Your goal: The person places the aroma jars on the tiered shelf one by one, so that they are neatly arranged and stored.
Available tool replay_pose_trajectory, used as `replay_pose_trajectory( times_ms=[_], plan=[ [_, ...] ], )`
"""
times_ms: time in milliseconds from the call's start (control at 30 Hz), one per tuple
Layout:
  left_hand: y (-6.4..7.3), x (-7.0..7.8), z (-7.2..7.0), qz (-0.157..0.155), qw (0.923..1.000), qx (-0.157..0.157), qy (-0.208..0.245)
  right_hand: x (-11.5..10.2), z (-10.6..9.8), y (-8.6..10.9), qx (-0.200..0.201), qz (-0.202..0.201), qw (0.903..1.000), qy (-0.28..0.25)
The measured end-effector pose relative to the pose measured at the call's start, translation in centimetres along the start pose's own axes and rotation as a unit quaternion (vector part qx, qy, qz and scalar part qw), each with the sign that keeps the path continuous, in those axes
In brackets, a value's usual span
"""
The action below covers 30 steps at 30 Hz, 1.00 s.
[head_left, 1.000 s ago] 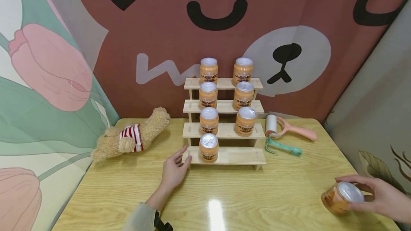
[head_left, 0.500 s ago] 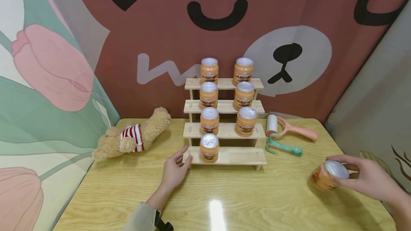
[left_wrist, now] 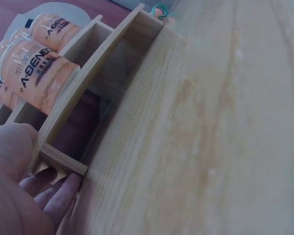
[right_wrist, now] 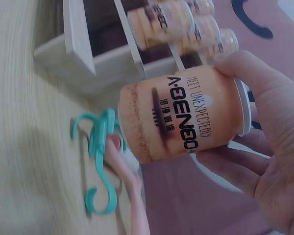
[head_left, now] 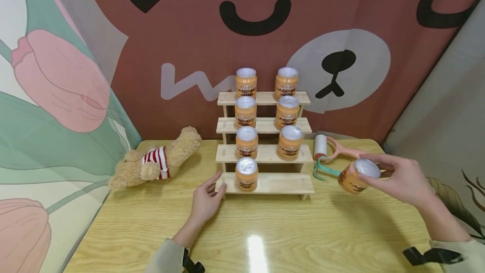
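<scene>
My right hand (head_left: 403,178) holds an orange jar (head_left: 352,177) with a silver lid by its top, thumb and fingers round the rim. The jar is tilted, up off the table, right of the wooden tiered rack (head_left: 284,183); its "A·BENBO" label shows in the right wrist view. My left hand (head_left: 206,201) grips the left end of the rack's lowest step, thumb at the board and fingers at the leg (left_wrist: 63,159). One jar (head_left: 246,175) stands on the left of that step. Pairs of like jars stand on the three steps above, including this jar (head_left: 290,143).
A teal hook (right_wrist: 100,142) lies right of the rack, partly behind the held jar in the head view. Behind it are a pink-handled tool (head_left: 342,151) and a white roller (head_left: 320,145). A plush toy (head_left: 155,163) in a striped shirt lies at the left.
My right hand has carried the jar from the front right of the table up and leftward, towards the rack's right side. The left hand keeps its place at the rack.
</scene>
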<state>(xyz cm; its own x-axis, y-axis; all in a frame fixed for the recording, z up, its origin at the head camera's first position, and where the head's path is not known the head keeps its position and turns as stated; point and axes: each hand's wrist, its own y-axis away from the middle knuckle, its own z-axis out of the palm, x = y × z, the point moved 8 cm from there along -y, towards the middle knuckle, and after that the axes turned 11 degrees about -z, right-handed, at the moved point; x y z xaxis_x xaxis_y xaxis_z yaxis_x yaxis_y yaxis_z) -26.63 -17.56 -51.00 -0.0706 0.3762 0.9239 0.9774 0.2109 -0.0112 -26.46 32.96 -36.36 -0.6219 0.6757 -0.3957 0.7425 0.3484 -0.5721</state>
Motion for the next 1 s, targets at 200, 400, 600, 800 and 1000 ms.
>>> replay_pose_trajectory(
  times_ms=[200, 400, 600, 800, 1000],
  plan=[
    [0.0, 0.0, 0.0, -0.001, 1.0000, 0.000, 0.002, -1.7, 1.4, -2.1, 0.002, 0.010, 0.9999, -0.001],
    [-0.1, -0.2, 0.0, 0.002, 1.0000, -0.001, 0.005, -3.5, 3.5, -3.7, 0.012, -0.014, 0.9997, -0.014],
    [0.1, -0.1, 0.0, 0.004, 1.0000, -0.001, 0.002, -5.0, 5.8, -4.7, 0.022, -0.037, 0.9990, -0.005],
    [0.0, 0.0, 0.0, 0.002, 1.0000, 0.002, -0.003, -6.2, 8.0, -5.8, 0.019, -0.062, 0.9973, -0.034],
    [0.1, 0.0, 0.0, -0.002, 1.0000, 0.004, -0.005, -7.1, 9.8, -6.5, 0.013, -0.062, 0.9971, -0.043]
  ],
)
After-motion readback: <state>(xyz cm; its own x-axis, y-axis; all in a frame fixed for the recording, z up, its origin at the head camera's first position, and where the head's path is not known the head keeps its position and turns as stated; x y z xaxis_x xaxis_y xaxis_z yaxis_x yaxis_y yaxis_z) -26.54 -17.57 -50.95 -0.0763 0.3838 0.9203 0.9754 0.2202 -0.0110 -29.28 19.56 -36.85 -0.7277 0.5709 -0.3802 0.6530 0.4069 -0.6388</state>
